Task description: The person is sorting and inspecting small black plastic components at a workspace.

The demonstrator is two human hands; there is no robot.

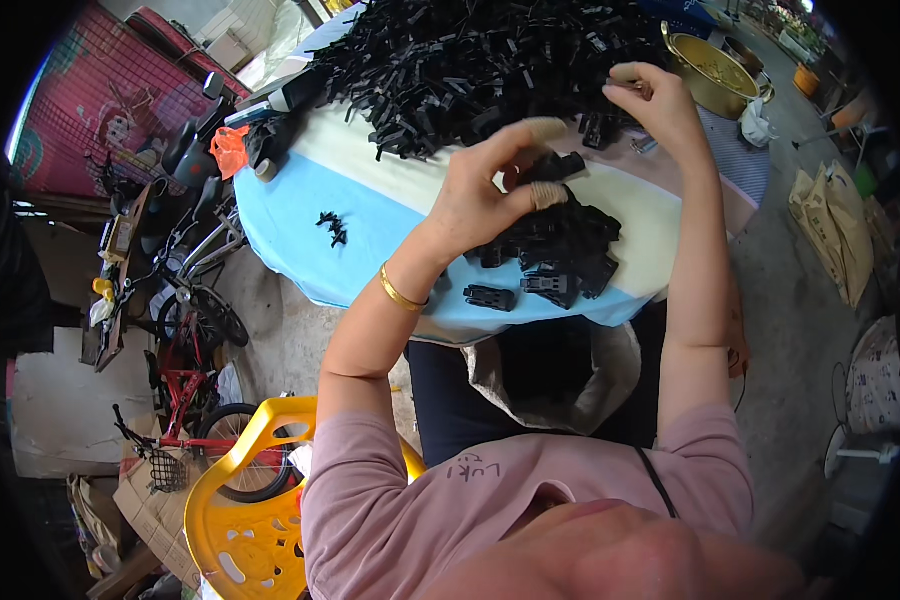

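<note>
My left hand is over the near part of the round table, with tape-like wraps on its thumb and forefinger. Its curled fingers hold a black plastic part that sticks out to the right. Higher up and to the right, my right hand pinches thumb and fingertips together; whatever is between them is too small to make out. A large heap of small black plastic pieces covers the table's far side. Below my left hand lies a smaller pile of blocky black parts, with one black part near the table's edge.
A blue, cream and pink cloth covers the table. Several tiny black bits lie on its left. A brass-coloured basin stands at the far right. An open sack hangs below the near edge. A yellow chair stands left.
</note>
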